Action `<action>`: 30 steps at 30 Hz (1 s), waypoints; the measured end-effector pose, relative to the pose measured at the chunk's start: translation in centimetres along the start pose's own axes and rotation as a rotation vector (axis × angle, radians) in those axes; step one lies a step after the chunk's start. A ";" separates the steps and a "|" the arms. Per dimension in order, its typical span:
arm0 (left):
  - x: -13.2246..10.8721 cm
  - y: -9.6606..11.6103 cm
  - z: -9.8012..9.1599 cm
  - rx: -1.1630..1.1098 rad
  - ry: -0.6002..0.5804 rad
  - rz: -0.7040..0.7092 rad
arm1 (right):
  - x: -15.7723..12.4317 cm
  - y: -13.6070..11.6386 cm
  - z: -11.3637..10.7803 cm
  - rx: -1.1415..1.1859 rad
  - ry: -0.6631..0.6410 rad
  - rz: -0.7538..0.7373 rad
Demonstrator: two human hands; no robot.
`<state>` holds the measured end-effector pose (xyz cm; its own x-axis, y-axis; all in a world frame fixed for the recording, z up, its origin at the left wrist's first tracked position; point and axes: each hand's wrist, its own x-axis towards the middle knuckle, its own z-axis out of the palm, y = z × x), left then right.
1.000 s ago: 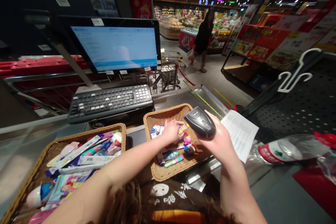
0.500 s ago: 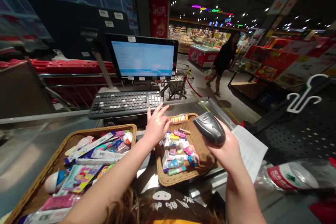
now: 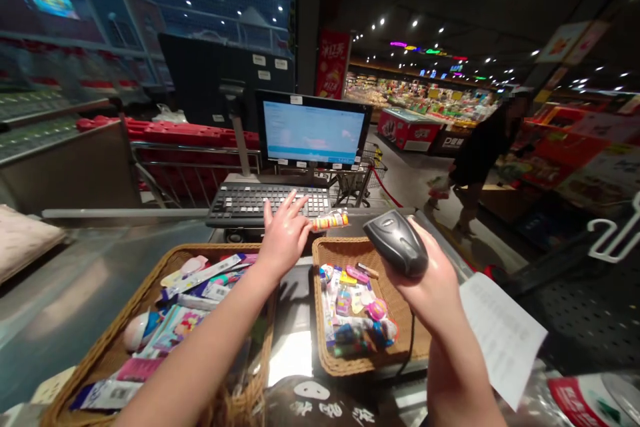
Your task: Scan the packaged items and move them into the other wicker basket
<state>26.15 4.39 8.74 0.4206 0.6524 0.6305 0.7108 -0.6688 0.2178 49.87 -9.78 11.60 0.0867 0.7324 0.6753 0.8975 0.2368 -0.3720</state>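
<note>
My left hand point(image 3: 286, 230) pinches one end of a small orange-and-white wrapped candy roll point(image 3: 330, 221) between thumb and a finger, the other fingers spread near the keyboard point(image 3: 270, 201). In my right hand point(image 3: 430, 273) is a black handheld scanner point(image 3: 396, 241), held above the right wicker basket point(image 3: 327, 360). That basket holds several small packets and toys. The larger left wicker basket point(image 3: 95, 340), partly behind my left forearm, holds several packets and sticks.
A lit monitor point(image 3: 314, 130) stands behind the keyboard. A paper sheet point(image 3: 503, 330) and a plastic bottle with a red label point(image 3: 583, 400) lie at the right. Beyond the counter a person point(image 3: 487, 147) walks with a bag.
My left hand has moved left, carrying the candy roll away from the right basket toward the keyboard. The view has shifted left, and the person in the background is nearer.
</note>
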 end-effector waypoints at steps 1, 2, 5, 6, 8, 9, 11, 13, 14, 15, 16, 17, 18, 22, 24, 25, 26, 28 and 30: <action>0.0 -0.5 -0.4 0.014 0.009 -0.010 | 0.3 -0.4 0.4 0.005 -0.027 -0.009; 0.0 -0.9 -0.8 0.028 0.019 -0.021 | 0.5 -0.9 0.8 0.013 -0.051 -0.015; -0.1 -2.2 -2.0 0.082 0.044 -0.036 | 0.8 -2.2 2.0 0.036 -0.111 -0.033; -0.2 -2.7 -2.3 0.099 0.051 -0.036 | 0.9 -2.6 2.3 0.040 -0.127 -0.040; -0.4 -3.6 -2.9 0.125 0.062 -0.036 | 1.0 -3.5 2.8 0.040 -0.162 -0.055; -0.6 -4.0 -3.2 0.135 0.066 -0.038 | 1.0 -3.9 3.0 0.041 -0.177 -0.061; -1.0 -4.9 -3.7 0.153 0.078 -0.048 | 1.1 -4.6 3.4 0.056 -0.207 -0.069; -1.4 -5.7 -4.2 0.171 0.089 -0.059 | 1.2 -5.3 3.8 0.072 -0.232 -0.077; -1.6 -6.0 -4.4 0.179 0.092 -0.064 | 1.3 -5.6 3.9 0.079 -0.242 -0.081; -1.7 -6.4 -4.6 0.185 0.095 -0.070 | 1.3 -6.0 4.1 0.084 -0.250 -0.085; -1.9 -6.7 -4.8 0.189 0.097 -0.077 | 1.3 -6.2 4.3 0.091 -0.257 -0.089; -2.1 -7.0 -5.0 0.191 0.099 -0.083 | 1.3 -6.5 4.5 0.097 -0.266 -0.093; -2.3 -7.3 -5.2 0.192 0.101 -0.089 | 1.3 -6.8 4.7 0.104 -0.278 -0.097; -3.0 -8.3 -6.1 0.193 0.111 -0.111 | 1.2 -7.9 5.2 0.116 -0.321 -0.107; -3.4 -8.7 -6.5 0.199 0.112 -0.119 | 1.1 -8.4 5.4 0.126 -0.328 -0.113; -3.6 -8.9 -6.7 0.202 0.112 -0.123 | 1.1 -8.6 5.5 0.134 -0.332 -0.116; -3.8 -9.1 -6.9 0.204 0.111 -0.126 | 1.0 -8.9 5.6 0.141 -0.337 -0.119; -4.2 -9.4 -7.3 0.203 0.111 -0.131 | 0.8 -9.3 5.7 0.150 -0.349 -0.123; -4.7 -9.6 -7.7 0.195 0.108 -0.139 | 0.6 -9.7 5.8 0.155 -0.359 -0.131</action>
<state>13.01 5.00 9.37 0.2556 0.6845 0.6828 0.8572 -0.4870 0.1674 38.69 -7.95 11.93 -0.2052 0.8593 0.4685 0.8127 0.4163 -0.4076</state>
